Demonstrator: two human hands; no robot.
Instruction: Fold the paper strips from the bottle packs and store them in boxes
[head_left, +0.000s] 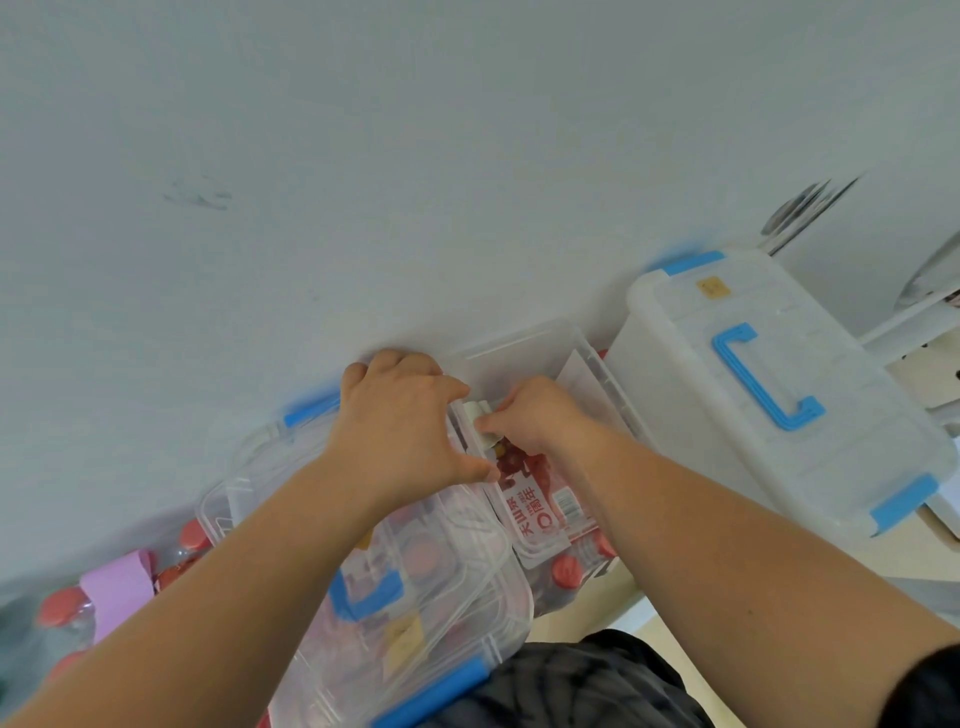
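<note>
A long paper strip (540, 506) with red print and a barcode lies over an open clear box (582, 353) against the wall. Its far end is folded into a small whitish wad (478, 413). My right hand (535, 415) pinches that wad from the right. Above the strip's left edge, my left hand (400, 421) has its thumb tip touching the strip and its fingers curled over the rim of the box. A closed clear box (415, 587) with blue clips sits under my left forearm.
A larger white lidded box (779, 395) with a blue handle stands at the right. Bottle packs with red caps (62, 608) and a pink strip (117, 587) lie at the lower left. The pale wall fills the upper view.
</note>
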